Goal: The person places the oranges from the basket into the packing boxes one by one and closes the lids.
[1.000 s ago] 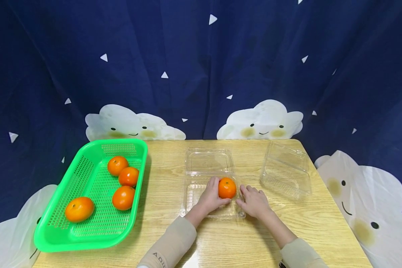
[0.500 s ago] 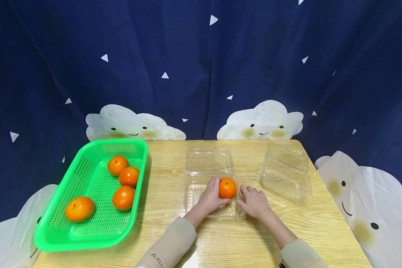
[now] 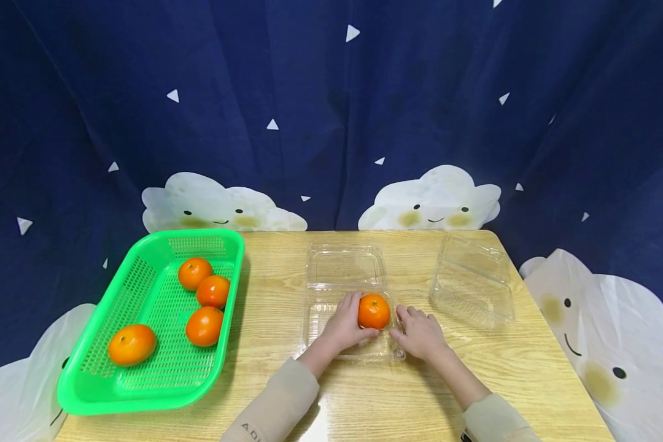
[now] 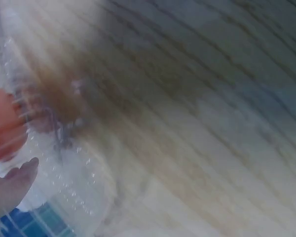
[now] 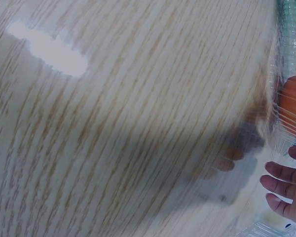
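Note:
A mandarin (image 3: 374, 311) sits in the right part of the near half of a clear plastic clamshell box (image 3: 345, 264), which lies opened flat on the table. My left hand (image 3: 344, 327) holds it from the left, fingers behind and thumb in front. In the left wrist view the mandarin (image 4: 7, 126) shows at the left edge above the thumb. My right hand (image 3: 420, 333) is at the box's right rim with loosely bent fingers, holding nothing. The right wrist view shows its fingers (image 5: 281, 185) apart, close to the clear plastic.
A green mesh basket (image 3: 231, 331) at left holds several mandarins (image 3: 132, 345). Another clear clamshell box (image 3: 472, 282) stands opened at the back right of the wooden table (image 3: 276, 270). A dark blue curtain (image 3: 320, 110) hangs behind the far edge.
My left hand and the mandarin have shifted very slightly left and toward me. My right hand, the boxes and the basket have stayed in place.

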Demonstrator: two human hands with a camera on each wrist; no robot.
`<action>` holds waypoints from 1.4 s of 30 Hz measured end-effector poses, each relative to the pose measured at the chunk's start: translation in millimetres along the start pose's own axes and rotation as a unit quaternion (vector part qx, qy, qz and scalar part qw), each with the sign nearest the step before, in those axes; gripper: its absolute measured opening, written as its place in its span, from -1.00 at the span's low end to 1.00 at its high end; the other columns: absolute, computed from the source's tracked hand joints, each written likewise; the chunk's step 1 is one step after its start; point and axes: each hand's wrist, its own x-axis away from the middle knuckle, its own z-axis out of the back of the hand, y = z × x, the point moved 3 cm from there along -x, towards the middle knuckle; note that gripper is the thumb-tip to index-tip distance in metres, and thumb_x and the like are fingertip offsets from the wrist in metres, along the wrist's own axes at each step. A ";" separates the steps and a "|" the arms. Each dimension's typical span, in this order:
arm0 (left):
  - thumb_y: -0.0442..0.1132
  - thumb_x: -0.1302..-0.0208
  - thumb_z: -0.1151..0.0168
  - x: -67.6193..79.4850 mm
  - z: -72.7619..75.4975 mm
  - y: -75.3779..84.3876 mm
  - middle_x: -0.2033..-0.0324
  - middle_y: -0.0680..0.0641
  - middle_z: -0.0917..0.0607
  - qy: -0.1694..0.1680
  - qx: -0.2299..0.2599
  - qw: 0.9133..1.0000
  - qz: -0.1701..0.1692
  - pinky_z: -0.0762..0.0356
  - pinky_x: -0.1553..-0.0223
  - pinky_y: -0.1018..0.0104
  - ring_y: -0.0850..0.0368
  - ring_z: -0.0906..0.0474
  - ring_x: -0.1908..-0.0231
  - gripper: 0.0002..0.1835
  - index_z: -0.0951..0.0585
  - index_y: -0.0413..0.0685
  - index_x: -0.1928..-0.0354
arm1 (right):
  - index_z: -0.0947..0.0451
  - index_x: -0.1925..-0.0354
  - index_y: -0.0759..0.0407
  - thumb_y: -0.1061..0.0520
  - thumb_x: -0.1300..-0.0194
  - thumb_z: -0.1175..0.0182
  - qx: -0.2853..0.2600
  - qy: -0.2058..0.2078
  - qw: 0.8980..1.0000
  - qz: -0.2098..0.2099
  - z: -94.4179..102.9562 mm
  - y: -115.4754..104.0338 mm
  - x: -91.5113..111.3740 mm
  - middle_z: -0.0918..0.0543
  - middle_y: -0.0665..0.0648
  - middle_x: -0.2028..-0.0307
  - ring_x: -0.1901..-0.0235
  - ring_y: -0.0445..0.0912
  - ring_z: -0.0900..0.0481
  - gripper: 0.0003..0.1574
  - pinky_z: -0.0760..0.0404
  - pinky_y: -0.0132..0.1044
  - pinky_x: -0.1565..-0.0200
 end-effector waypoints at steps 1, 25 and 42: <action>0.04 0.07 -0.39 0.6 1.9 -0.3 -0.17 -0.13 -0.32 -0.003 -0.006 1.000 -0.001 -0.43 -0.02 0.08 -0.03 -0.32 -0.13 -0.06 -0.15 -0.13 -0.30 | -0.37 0.02 0.14 -0.17 -0.13 -0.08 0.000 0.000 1.000 0.001 0.1 -0.1 0.0 -0.54 0.26 0.12 0.12 0.18 -0.50 -0.44 -0.40 0.18 0.12; -0.06 -0.25 -0.04 19.9 56.0 9.6 -0.13 -0.15 -0.45 0.017 -0.203 0.976 -0.079 -0.17 -0.22 0.02 -0.07 -0.31 -0.18 -0.52 -0.41 -0.12 -0.17 | -0.38 0.02 0.15 -0.13 -0.13 -0.08 0.000 -0.003 1.000 -0.005 2.4 -0.2 -0.2 -0.53 0.25 0.13 0.11 0.16 -0.50 -0.47 -0.40 0.14 0.15; -0.13 -0.21 -0.12 36.0 100.7 -2.8 0.02 -0.16 -0.56 0.102 -0.225 0.968 -0.053 -0.28 -0.13 -0.01 -0.09 -0.44 -0.04 -0.59 -0.50 -0.18 -0.06 | -0.38 0.11 0.10 -0.15 -0.11 -0.08 -0.004 0.006 1.000 0.001 -0.1 1.2 -0.6 -0.53 0.16 0.25 0.21 0.10 -0.51 -0.54 -0.42 0.10 0.22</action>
